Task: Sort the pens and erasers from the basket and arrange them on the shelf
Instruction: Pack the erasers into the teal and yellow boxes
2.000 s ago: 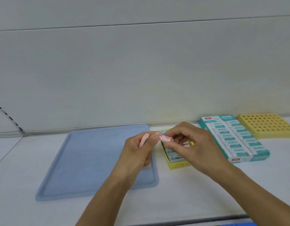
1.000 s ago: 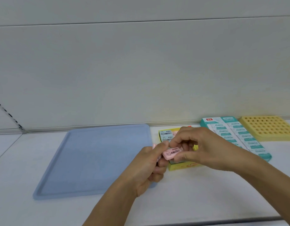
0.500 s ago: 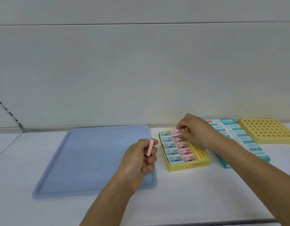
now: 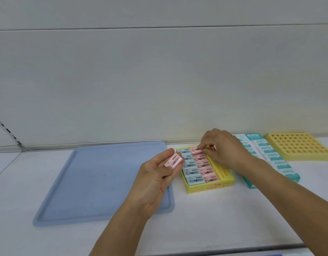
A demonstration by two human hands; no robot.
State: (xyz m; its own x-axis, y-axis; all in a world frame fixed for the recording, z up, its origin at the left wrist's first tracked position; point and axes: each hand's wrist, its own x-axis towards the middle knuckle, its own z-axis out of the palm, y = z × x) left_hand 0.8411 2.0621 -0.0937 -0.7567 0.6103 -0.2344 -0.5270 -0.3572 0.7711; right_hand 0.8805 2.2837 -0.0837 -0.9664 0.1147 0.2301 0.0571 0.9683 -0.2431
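- Over the right edge of the tray, the left hand [image 4: 155, 174] lies palm up with a small pink rectangular eraser in a printed wrapper [image 4: 173, 160] held between its thumb and curled fingers; this grip is closed round the eraser, which is lifted clear of the shelf.
- Just to the right, the right hand [image 4: 226, 148] reaches down to the far end of the box, and its fingertips [image 4: 202, 147] pinch a second pink wrapped eraser [image 4: 196, 150] lying at the back of the right-hand column; this grip is tight on that eraser.
- Both erasers belong with the open yellow cardboard eraser box [image 4: 211, 186], which stands on the shelf just beside the tray's right edge.
- Inside it lie two columns of wrapped erasers marked 4B: pale blue-green ones [image 4: 191, 172] on the left, pink ones [image 4: 208, 171] on the right.
- Left of the box lies a flat pale blue rectangular plastic tray with a raised rim [image 4: 81, 182], under the left forearm.
- Right of the box, partly hidden by the right arm, sits a teal and white carton of white-wrapped erasers [image 4: 277, 159].
- Beyond that carton, near the wall, stands a yellow block with a grid of round holes [image 4: 298, 146].
- All of this rests on a white shelf surface [image 4: 205, 218] backed by a plain pale wall panel [image 4: 159, 80].
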